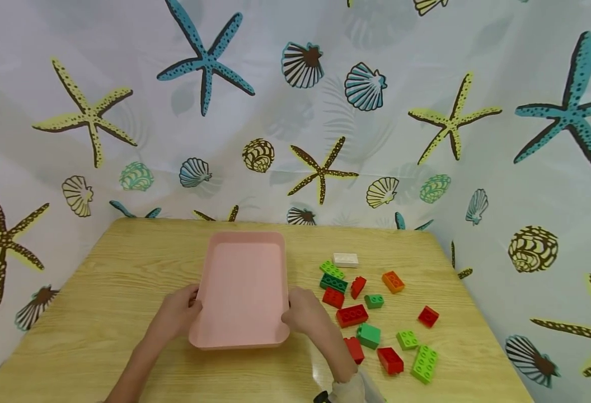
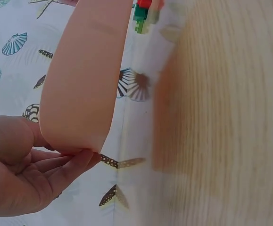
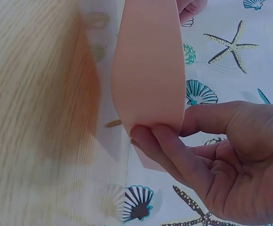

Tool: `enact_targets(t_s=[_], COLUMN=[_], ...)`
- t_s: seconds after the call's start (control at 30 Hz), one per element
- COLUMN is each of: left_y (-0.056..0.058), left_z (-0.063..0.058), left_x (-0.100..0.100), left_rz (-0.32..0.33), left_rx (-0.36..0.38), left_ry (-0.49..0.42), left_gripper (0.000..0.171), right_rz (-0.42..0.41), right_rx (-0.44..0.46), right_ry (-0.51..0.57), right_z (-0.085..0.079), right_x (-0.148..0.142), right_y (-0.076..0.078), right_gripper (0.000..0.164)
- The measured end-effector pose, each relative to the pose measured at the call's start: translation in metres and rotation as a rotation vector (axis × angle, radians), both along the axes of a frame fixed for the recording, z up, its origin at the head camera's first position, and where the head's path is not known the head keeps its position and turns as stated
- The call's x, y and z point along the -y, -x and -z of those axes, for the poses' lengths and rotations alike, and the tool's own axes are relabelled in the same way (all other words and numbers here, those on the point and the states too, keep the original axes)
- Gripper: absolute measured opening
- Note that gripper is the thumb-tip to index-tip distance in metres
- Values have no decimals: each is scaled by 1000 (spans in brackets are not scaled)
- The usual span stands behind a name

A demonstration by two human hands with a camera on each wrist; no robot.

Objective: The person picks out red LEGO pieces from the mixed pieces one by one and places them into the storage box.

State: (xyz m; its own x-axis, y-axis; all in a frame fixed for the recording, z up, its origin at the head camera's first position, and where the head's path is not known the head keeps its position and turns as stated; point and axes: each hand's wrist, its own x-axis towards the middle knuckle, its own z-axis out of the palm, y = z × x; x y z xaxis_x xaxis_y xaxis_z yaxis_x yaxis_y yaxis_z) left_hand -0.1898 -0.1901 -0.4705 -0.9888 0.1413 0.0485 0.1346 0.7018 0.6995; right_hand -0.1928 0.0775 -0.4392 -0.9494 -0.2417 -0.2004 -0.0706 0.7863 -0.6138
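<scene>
A shallow pink tray is held up by both hands, its inside bare in the head view. My left hand grips its left side, and my right hand grips the right side. In the left wrist view, the fingers and thumb of the left hand pinch the rim of the tray. The right wrist view has the right hand with fingers under the tray and thumb at its other edge. A gap between tray and table shows in both wrist views.
Several loose toy bricks lie right of the tray on the wooden table: a red brick, a green brick, an orange brick, a lime brick and a white brick. A patterned curtain hangs behind.
</scene>
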Motion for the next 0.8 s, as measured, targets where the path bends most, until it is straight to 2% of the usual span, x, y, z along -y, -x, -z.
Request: enact_targets(t_s=[0.23,0.8], left_y=[-2,-8], left_z=[9,24], left_x=[-16,-47], left_rz=[25,26], left_rx=[-31,18], left_ry=[-4,-38], left_gripper=[37,39], right_rz=[20,26], right_rx=[24,82], right_ry=[1,-41], right_z=[4,10], right_x=[-17,-45], right_y=[-8,-20], right_gripper=[10,5])
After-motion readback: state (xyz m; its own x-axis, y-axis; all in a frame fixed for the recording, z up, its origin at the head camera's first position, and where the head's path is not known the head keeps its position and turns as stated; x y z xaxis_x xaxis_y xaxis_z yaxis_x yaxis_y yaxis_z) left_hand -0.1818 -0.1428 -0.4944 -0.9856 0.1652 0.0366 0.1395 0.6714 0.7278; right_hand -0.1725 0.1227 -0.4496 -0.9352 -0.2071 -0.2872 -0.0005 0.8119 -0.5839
